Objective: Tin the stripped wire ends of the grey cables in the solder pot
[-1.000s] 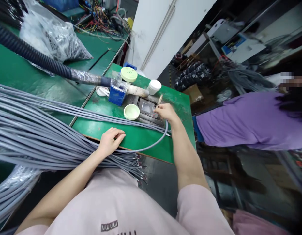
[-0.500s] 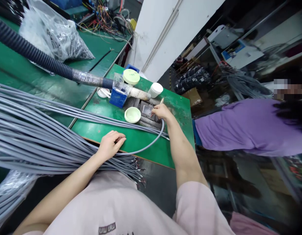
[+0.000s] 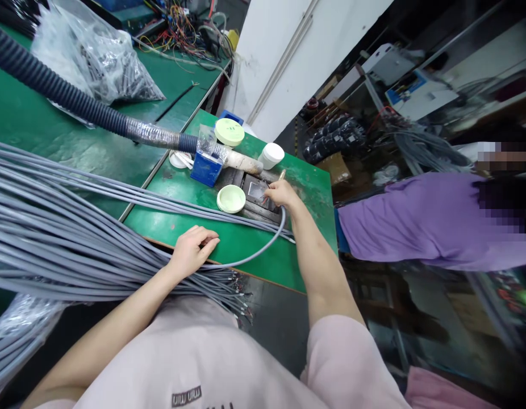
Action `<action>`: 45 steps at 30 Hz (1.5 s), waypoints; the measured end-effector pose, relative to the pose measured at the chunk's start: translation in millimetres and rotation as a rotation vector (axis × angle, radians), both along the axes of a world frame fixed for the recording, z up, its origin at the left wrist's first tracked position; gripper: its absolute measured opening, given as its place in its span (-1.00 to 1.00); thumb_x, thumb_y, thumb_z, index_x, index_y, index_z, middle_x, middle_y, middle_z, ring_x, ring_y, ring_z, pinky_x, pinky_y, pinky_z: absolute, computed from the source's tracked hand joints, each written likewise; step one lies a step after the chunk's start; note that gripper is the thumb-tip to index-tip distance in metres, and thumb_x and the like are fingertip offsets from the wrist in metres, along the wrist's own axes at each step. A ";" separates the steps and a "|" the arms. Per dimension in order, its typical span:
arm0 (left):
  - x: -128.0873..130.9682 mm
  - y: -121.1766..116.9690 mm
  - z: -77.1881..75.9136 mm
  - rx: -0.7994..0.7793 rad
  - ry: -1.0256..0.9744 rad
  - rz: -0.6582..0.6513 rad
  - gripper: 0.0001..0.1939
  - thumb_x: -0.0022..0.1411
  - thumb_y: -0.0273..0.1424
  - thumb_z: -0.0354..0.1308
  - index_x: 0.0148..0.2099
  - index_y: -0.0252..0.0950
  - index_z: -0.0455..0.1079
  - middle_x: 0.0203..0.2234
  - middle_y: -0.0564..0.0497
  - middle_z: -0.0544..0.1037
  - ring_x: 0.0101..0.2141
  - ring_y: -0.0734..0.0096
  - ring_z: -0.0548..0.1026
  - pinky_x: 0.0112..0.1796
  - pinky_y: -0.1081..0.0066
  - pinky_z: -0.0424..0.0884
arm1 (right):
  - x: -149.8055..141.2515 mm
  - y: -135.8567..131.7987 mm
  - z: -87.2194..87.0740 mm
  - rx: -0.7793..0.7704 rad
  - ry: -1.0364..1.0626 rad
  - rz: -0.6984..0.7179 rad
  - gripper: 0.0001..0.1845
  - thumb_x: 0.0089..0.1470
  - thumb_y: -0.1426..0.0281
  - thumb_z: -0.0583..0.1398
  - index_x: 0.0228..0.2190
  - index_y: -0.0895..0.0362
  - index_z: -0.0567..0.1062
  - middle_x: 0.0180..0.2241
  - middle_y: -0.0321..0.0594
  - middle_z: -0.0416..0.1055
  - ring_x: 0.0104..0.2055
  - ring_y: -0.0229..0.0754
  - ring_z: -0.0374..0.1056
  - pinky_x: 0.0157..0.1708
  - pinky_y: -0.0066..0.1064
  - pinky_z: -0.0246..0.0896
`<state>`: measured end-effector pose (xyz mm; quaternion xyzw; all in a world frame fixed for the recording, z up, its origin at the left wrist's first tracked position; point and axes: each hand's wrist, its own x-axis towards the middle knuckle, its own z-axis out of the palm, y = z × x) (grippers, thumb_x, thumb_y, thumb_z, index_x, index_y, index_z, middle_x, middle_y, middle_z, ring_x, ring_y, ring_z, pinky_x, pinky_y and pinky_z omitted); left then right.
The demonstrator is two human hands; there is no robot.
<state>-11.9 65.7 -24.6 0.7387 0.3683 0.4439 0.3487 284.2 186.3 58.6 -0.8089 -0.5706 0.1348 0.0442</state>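
My right hand (image 3: 280,193) is closed on the stripped end of a grey cable (image 3: 267,245), its thin wires beside a dark metal block with a shiny square pool (image 3: 257,190), which looks like a solder pot. From that hand the cable bends down and back toward my left hand (image 3: 193,247). The left hand rests at the table's front edge, fingers loosely curved and thumb apart, over the cables. A pale green dish (image 3: 231,200) stands left of the block. Just above it, the taped nozzle (image 3: 246,163) of a hose points at the block.
A thick bundle of grey cables (image 3: 75,244) crosses from the left. The black hose (image 3: 67,99) runs over the green table (image 3: 246,250). A white tub (image 3: 272,155), a green lid (image 3: 229,132) and a blue box (image 3: 206,168) stand around. A person in purple (image 3: 416,221) is at right.
Both my hands and the cable stay nearly in place. At the right, the person in purple has shifted slightly.
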 end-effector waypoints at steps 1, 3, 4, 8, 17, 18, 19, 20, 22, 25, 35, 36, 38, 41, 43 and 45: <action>-0.1 0.0 0.0 0.000 0.000 0.001 -0.85 0.27 -0.34 0.10 -0.27 -0.28 0.46 -0.51 0.02 0.49 -0.45 0.42 0.38 -0.35 0.39 0.33 | -0.8 -0.6 0.5 0.002 -0.001 -0.004 -0.78 -0.19 0.44 0.19 -0.74 0.17 0.31 -0.79 -0.38 0.08 -0.64 -0.34 0.10 -0.57 -0.49 -0.05; -0.2 0.0 -0.2 0.001 0.000 0.002 -0.85 0.26 -0.35 0.10 -0.28 -0.28 0.46 -0.51 0.02 0.48 -0.45 0.42 0.39 -0.36 0.40 0.33 | -3.1 -1.6 1.6 0.004 0.001 -0.011 -0.80 -0.19 0.45 0.20 -0.74 0.18 0.33 -0.79 -0.38 0.08 -0.64 -0.34 0.12 -0.57 -0.49 -0.04; -0.2 -0.1 -0.3 0.001 0.001 0.002 -0.86 0.26 -0.35 0.10 -0.28 -0.28 0.46 -0.51 0.02 0.49 -0.45 0.42 0.39 -0.36 0.40 0.33 | -4.5 -2.0 2.2 0.006 0.003 -0.013 -0.81 -0.20 0.46 0.20 -0.74 0.18 0.34 -0.80 -0.38 0.07 -0.64 -0.34 0.11 -0.58 -0.50 -0.05; -0.2 -0.4 -0.6 0.001 0.009 0.008 -0.86 0.26 -0.35 0.11 -0.28 -0.28 0.46 -0.51 0.02 0.49 -0.45 0.42 0.39 -0.35 0.40 0.33 | -10.2 -3.0 4.7 0.018 0.034 -0.013 -0.81 -0.23 0.50 0.19 -0.75 0.17 0.31 -0.82 -0.40 0.04 -0.66 -0.36 0.09 -0.61 -0.51 -0.08; -0.5 -0.4 -1.7 0.013 0.002 0.015 -0.86 0.26 -0.36 0.10 -0.28 -0.28 0.45 -0.52 0.03 0.49 -0.45 0.43 0.39 -0.35 0.40 0.33 | -32.3 -35.7 31.7 0.072 0.289 -0.016 -0.78 -0.13 0.41 0.17 -0.69 0.15 0.26 -0.79 -0.44 0.12 -0.76 -0.42 0.04 -0.69 -0.54 -0.08; -0.5 -0.5 -1.8 0.010 0.000 0.015 -0.86 0.26 -0.35 0.10 -0.28 -0.27 0.45 -0.51 0.03 0.49 -0.45 0.43 0.39 -0.35 0.40 0.33 | -37.3 -46.2 37.1 0.087 0.354 -0.007 -0.79 -0.12 0.37 0.17 -0.66 0.15 0.28 -0.78 -0.44 0.16 -0.76 -0.42 0.05 -0.70 -0.54 -0.06; -0.5 -0.5 -1.9 0.008 -0.002 0.015 -0.86 0.26 -0.35 0.10 -0.28 -0.27 0.45 -0.50 0.02 0.49 -0.44 0.43 0.39 -0.35 0.40 0.33 | -42.7 -57.8 42.1 0.105 0.437 0.003 -0.79 -0.12 0.33 0.18 -0.64 0.15 0.29 -0.77 -0.44 0.18 -0.77 -0.42 0.06 -0.72 -0.55 -0.06; -0.5 -0.6 -1.9 0.006 -0.004 0.015 -0.86 0.26 -0.35 0.10 -0.27 -0.27 0.45 -0.50 0.02 0.49 -0.44 0.43 0.40 -0.34 0.39 0.33 | -48.3 -70.0 46.4 0.131 0.553 0.010 -0.78 -0.14 0.30 0.20 -0.62 0.15 0.30 -0.77 -0.44 0.19 -0.78 -0.42 0.05 -0.74 -0.55 -0.07; -0.4 -0.9 -1.9 0.004 -0.010 0.016 -0.86 0.26 -0.34 0.11 -0.27 -0.27 0.46 -0.49 0.02 0.50 -0.44 0.42 0.40 -0.34 0.39 0.34 | -59.3 -94.5 52.1 0.180 0.757 0.019 -0.76 -0.18 0.27 0.25 -0.60 0.15 0.33 -0.79 -0.44 0.22 -0.79 -0.42 0.05 -0.77 -0.56 -0.10; -0.6 -1.2 -1.8 -0.004 -0.014 0.013 -0.85 0.25 -0.34 0.11 -0.27 -0.27 0.46 -0.50 0.02 0.50 -0.43 0.42 0.41 -0.33 0.38 0.34 | -74.3 -125.7 52.7 0.231 0.890 0.020 -0.73 -0.18 0.25 0.29 -0.59 0.15 0.35 -0.78 -0.41 0.27 -0.80 -0.42 0.08 -0.78 -0.58 -0.07; -1.0 -2.0 -0.9 -0.019 -0.005 0.016 -0.85 0.24 -0.34 0.11 -0.27 -0.28 0.46 -0.49 0.02 0.50 -0.43 0.40 0.41 -0.33 0.38 0.34 | -102.5 -175.6 34.6 0.301 1.069 -0.025 -0.78 -0.07 0.25 0.28 -0.41 0.13 0.46 -0.74 -0.41 0.34 -0.80 -0.42 0.09 -0.77 -0.58 0.02; -1.0 -2.0 -0.8 -0.020 -0.003 0.017 -0.85 0.24 -0.34 0.12 -0.27 -0.28 0.47 -0.50 0.02 0.50 -0.43 0.40 0.41 -0.34 0.38 0.34 | -103.2 -178.3 33.3 0.303 1.081 -0.030 -0.78 -0.06 0.26 0.27 -0.37 0.13 0.47 -0.73 -0.42 0.34 -0.79 -0.42 0.09 -0.76 -0.57 0.01; -0.8 -1.9 -0.9 -0.026 0.003 0.021 -0.85 0.23 -0.33 0.12 -0.27 -0.28 0.47 -0.50 0.01 0.50 -0.43 0.40 0.41 -0.34 0.39 0.34 | -103.8 -182.7 31.1 0.305 1.101 -0.037 -0.76 -0.05 0.26 0.27 -0.32 0.12 0.48 -0.73 -0.43 0.34 -0.79 -0.42 0.08 -0.76 -0.56 0.03; -0.2 -2.1 -1.0 -0.026 0.003 0.026 -0.84 0.23 -0.32 0.12 -0.27 -0.28 0.47 -0.50 0.01 0.50 -0.43 0.41 0.41 -0.34 0.39 0.34 | -103.5 -187.5 28.3 0.293 1.116 -0.042 -0.69 -0.05 0.24 0.27 -0.23 0.11 0.49 -0.73 -0.44 0.33 -0.79 -0.41 0.08 -0.75 -0.54 0.04; 0.2 -2.4 -1.1 -0.023 -0.001 0.031 -0.85 0.23 -0.33 0.12 -0.27 -0.28 0.47 -0.50 0.02 0.50 -0.44 0.42 0.40 -0.34 0.40 0.35 | -103.4 -190.3 27.1 0.284 1.118 -0.041 -0.65 -0.04 0.23 0.27 -0.18 0.10 0.48 -0.73 -0.44 0.33 -0.79 -0.40 0.09 -0.75 -0.54 0.02; 0.7 -2.5 -1.0 -0.021 -0.005 0.032 -0.86 0.23 -0.34 0.13 -0.27 -0.28 0.47 -0.51 0.03 0.49 -0.44 0.42 0.40 -0.35 0.41 0.35 | -103.4 -193.1 26.7 0.283 1.122 -0.035 -0.62 -0.04 0.23 0.27 -0.15 0.08 0.47 -0.73 -0.45 0.32 -0.79 -0.40 0.09 -0.76 -0.54 0.01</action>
